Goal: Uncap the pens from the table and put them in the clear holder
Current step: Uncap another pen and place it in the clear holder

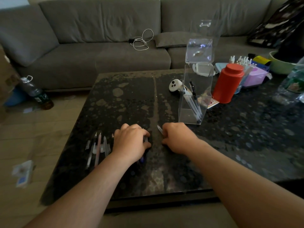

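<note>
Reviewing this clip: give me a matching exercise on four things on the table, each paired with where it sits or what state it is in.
Things:
1. clear holder
2. red canister
3. row of pens
4. white controller

Places or states:
A. lying flat, beside the left hand
B. lid open, pens leaning inside
C. behind the holder's left side
D. upright, on the holder's right

Pairs: 1-B, 2-D, 3-A, 4-C
</note>
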The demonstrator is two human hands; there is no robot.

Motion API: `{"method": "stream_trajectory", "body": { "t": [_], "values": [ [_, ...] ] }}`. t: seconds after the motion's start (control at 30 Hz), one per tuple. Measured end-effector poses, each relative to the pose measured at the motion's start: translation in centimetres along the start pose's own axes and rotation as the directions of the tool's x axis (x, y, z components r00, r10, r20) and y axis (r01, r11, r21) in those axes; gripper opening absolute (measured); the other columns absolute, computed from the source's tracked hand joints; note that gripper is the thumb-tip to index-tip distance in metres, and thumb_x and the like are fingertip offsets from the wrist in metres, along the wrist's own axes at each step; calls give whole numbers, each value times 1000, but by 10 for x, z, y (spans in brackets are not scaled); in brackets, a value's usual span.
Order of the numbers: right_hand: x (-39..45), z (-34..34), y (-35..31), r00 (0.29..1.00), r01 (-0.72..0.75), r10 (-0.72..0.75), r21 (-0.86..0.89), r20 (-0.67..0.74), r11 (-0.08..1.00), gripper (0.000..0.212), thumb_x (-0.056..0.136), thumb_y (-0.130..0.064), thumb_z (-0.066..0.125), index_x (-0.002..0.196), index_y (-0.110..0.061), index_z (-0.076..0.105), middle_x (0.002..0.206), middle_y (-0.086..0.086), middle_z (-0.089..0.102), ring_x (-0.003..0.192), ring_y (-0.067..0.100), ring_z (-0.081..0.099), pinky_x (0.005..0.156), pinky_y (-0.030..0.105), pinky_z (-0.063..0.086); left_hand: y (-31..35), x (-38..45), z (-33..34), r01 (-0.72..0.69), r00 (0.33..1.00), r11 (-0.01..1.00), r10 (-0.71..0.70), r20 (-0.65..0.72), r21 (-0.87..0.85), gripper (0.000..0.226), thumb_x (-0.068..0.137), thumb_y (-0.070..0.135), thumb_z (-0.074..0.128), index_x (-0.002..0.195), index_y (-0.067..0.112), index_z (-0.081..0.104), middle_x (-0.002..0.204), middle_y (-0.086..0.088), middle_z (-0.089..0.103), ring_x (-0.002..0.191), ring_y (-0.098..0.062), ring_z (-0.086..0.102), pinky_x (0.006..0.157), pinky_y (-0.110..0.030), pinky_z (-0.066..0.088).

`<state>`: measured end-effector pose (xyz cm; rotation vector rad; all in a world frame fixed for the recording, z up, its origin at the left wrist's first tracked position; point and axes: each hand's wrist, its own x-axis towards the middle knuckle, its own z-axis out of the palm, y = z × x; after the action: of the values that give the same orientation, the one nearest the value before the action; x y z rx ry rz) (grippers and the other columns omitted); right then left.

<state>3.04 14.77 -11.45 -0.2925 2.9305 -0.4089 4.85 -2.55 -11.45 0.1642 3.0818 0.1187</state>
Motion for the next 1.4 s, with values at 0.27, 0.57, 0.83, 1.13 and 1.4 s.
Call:
{"method": "stream_trajectory", "body": {
  "t": [0.27,0.57,0.83,1.13,1.4],
  "values": [
    [-3,-12,12,986,-130,124,51,108,990,32,89,-28,71,115,-18,56,106,4,58,92,25,59,75,38,53,-1,2,-2,41,997,999,-42,59,25,51,90,59,72,138,45,62,133,8,61,127,-24,49,100,-46,42],
    [-3,-10,24,987,-127,102,217,123,968,16,102,-24,51,116,-22,60,104,1,55,91,20,54,80,34,45,1,1,0,-17,995,999,14,-99,-27,31,106,52,48,126,41,69,119,11,67,118,-19,55,96,-44,41],
    [-3,-12,30,996,-2,24,248,-86,969,24,103,-46,55,121,-40,70,102,-11,67,95,13,60,81,33,50,0,3,-2,62,973,697,-202,-113,-714,10,107,31,56,108,36,64,99,16,72,88,0,66,66,-16,45],
    [-7,-18,15,953,157,-106,165,-283,974,25,99,-51,57,117,-45,73,98,-18,66,90,7,59,70,30,52,8,1,-12,164,934,359,-357,28,-919,20,106,26,52,100,23,71,91,4,72,94,-10,62,106,-50,50],
    [-10,-19,12,933,197,-150,115,-326,974,25,99,-51,57,116,-44,74,87,-17,61,83,6,54,67,29,48,8,0,-12,129,950,420,-311,-9,-899,22,105,32,55,94,25,73,83,6,74,91,-9,66,91,-37,50]
  ]
}}
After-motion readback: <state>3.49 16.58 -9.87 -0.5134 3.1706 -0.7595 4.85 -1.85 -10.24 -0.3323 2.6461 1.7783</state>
